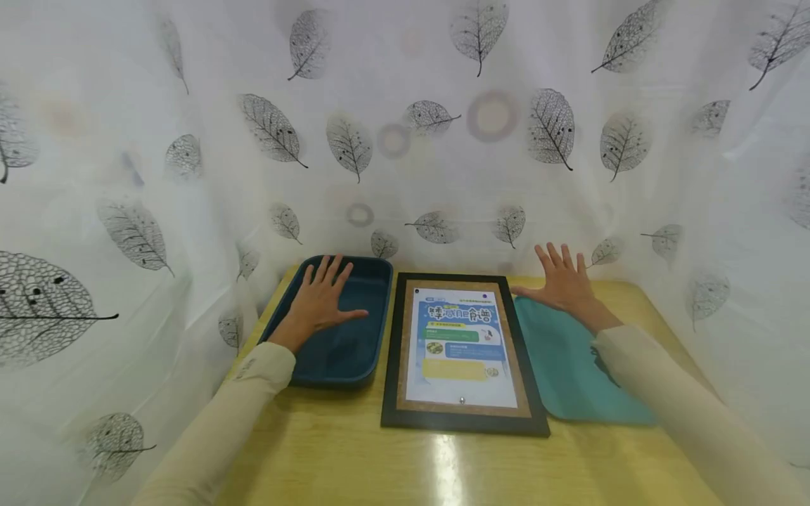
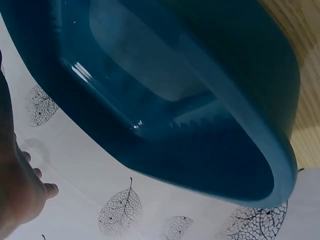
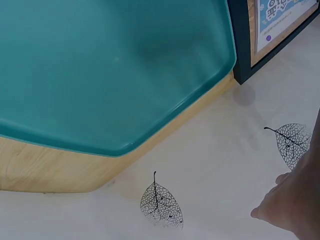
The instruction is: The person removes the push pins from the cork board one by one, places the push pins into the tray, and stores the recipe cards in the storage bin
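Observation:
My left hand (image 1: 320, 301) is held with its fingers spread over the dark blue basin (image 1: 342, 379), holding nothing. In the left wrist view the basin's inside (image 2: 145, 100) shows bare and glossy, with the hand (image 2: 22, 190) at the left edge. Over the far end of the teal tray (image 1: 569, 372) is my right hand (image 1: 566, 284), fingers spread and holding nothing. The right wrist view shows the flat tray (image 3: 110, 75) and part of the hand (image 3: 295, 200). Between the hands lies a black-framed board (image 1: 465, 422) with a printed sheet (image 1: 462, 390) pinned on it.
Everything lies on a light wooden table (image 1: 354, 450). A pale curtain (image 1: 405, 183) printed with dark leaves hangs behind the table and along both sides. The framed board sits close between the basin and the tray.

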The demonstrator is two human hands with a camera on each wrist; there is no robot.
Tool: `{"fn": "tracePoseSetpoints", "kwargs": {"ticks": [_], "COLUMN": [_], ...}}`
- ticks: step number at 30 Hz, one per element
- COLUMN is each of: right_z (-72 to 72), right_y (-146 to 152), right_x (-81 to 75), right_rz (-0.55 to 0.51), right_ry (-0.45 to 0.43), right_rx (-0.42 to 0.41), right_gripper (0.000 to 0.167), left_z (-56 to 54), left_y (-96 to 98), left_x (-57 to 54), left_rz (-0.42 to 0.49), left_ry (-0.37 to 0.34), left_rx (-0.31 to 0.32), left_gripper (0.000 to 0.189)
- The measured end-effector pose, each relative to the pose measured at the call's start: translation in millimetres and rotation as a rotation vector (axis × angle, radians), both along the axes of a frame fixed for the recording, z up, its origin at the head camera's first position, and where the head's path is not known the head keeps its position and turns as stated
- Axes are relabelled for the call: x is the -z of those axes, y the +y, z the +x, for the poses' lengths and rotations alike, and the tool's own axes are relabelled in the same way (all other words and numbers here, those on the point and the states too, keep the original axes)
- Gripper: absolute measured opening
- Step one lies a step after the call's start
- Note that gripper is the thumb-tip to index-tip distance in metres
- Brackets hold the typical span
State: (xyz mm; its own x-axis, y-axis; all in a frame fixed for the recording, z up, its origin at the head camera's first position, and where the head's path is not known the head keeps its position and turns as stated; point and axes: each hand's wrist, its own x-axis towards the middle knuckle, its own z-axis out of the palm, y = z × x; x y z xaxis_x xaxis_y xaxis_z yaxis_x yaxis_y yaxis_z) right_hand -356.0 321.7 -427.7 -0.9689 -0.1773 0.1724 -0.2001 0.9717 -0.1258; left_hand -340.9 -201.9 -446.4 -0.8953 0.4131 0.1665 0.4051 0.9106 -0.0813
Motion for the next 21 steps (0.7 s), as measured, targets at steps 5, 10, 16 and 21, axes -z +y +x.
{"fn": "tracePoseSetpoints", "kwargs": {"ticks": [5, 10, 16, 21], "right_z": [-1.8, -2.6, -8.3, -12.5], "right_y": [-6.3, -19.0, -31.6, -39.6], "right_x": [3.2, 0.0, -1.6, 2.1], "right_rz": [0.003, -0.009, 0.003, 0.002], "right_ry": [-0.001, -0.012, -0.015, -0.014], "right_rx": [-0.012, -0.025, -0.042, -0.037], "right_gripper": [0.115, 0.115, 0.119, 0.117], "left_z": [1.1, 1.1, 0.7, 3.3], "left_y": [8.0, 16.8, 28.7, 39.3], "left_x": [-0.2, 2.6, 5.0, 6.3], "left_rz": [0.016, 0.032, 0.051, 0.052], "left_ry": [-0.006, -0.018, -0.02, -0.06], "left_rx": [0.013, 0.027, 0.052, 0.052], "left_gripper": [0.113, 0.112, 0.11, 0.109]}}
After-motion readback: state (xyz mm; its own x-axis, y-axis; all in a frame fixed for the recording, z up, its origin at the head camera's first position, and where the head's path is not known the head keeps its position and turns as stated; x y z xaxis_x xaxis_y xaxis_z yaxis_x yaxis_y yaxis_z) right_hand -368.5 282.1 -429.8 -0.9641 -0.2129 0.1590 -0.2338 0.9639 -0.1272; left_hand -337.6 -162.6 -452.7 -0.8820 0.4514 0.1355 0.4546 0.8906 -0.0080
